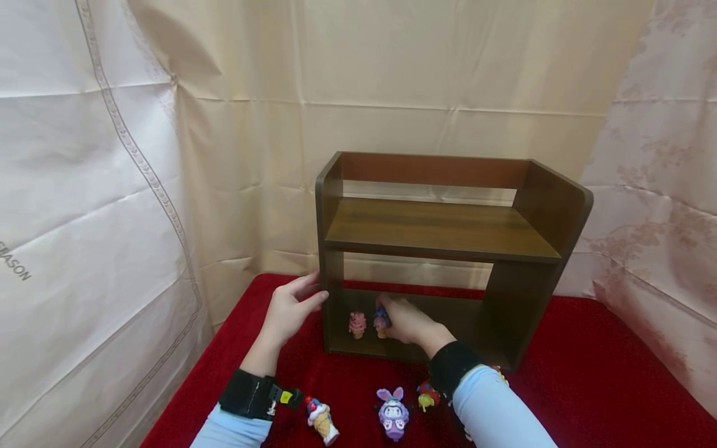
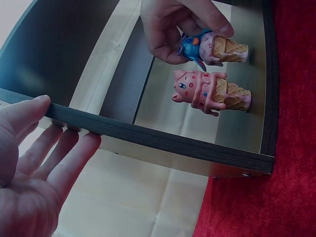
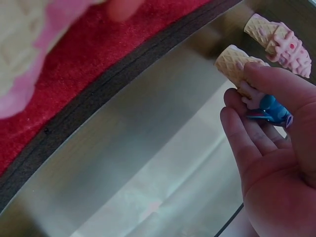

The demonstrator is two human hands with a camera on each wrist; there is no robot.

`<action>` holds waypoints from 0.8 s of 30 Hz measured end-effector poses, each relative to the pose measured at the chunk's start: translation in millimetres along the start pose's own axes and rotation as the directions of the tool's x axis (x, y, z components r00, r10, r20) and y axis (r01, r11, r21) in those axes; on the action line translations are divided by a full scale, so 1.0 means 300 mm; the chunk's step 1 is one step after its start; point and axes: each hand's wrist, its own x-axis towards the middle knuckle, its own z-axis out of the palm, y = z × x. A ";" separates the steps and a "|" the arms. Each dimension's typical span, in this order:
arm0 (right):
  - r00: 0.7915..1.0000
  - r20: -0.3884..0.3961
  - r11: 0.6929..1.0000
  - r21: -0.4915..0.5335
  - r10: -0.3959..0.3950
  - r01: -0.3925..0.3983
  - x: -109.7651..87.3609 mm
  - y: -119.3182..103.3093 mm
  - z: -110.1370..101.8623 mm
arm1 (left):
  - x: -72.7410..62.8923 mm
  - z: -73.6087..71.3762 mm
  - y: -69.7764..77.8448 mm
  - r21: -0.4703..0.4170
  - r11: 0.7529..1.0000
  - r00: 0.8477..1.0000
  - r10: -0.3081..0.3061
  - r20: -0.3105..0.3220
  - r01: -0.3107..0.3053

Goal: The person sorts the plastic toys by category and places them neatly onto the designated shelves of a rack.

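Note:
My right hand (image 1: 411, 320) holds a toy ice-cream cone topped with a blue character (image 2: 195, 48) by its upper part, thumb on one side and fingers on the other. The cone stands upright on the lower board of a brown two-tier shelf (image 1: 442, 227). Beside it, at the left end, a pink bear ice-cream cone figurine (image 2: 200, 91) stands on the same board. My left hand (image 1: 288, 311) is at the shelf's left side panel (image 2: 148, 136). Its fairly straight fingers touch the outer face, with the thumb at the front edge.
On the red cloth (image 1: 594, 373) before the shelf lie a white-topped ice-cream cone toy (image 1: 322, 422), a purple bunny-eared figurine (image 1: 393, 415) and a red-and-yellow figurine (image 1: 428, 396). My right sleeve partly covers more toys there. Beige curtains (image 1: 392, 74) hang behind.

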 end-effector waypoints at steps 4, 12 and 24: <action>1.000 0.001 1.000 -0.011 -0.016 0.016 0.000 0.003 0.007 | 0.000 -0.002 0.000 -0.007 1.000 1.000 0.004 -0.001 -0.004; 0.999 -0.010 0.998 -0.029 -0.048 0.048 -0.003 -0.005 0.011 | 0.000 -0.003 -0.008 -0.016 1.000 1.000 0.009 0.002 -0.009; 0.999 0.038 1.000 0.008 0.003 -0.003 -0.002 -0.022 -0.006 | -0.002 -0.005 0.000 0.014 0.999 0.999 0.044 -0.001 -0.044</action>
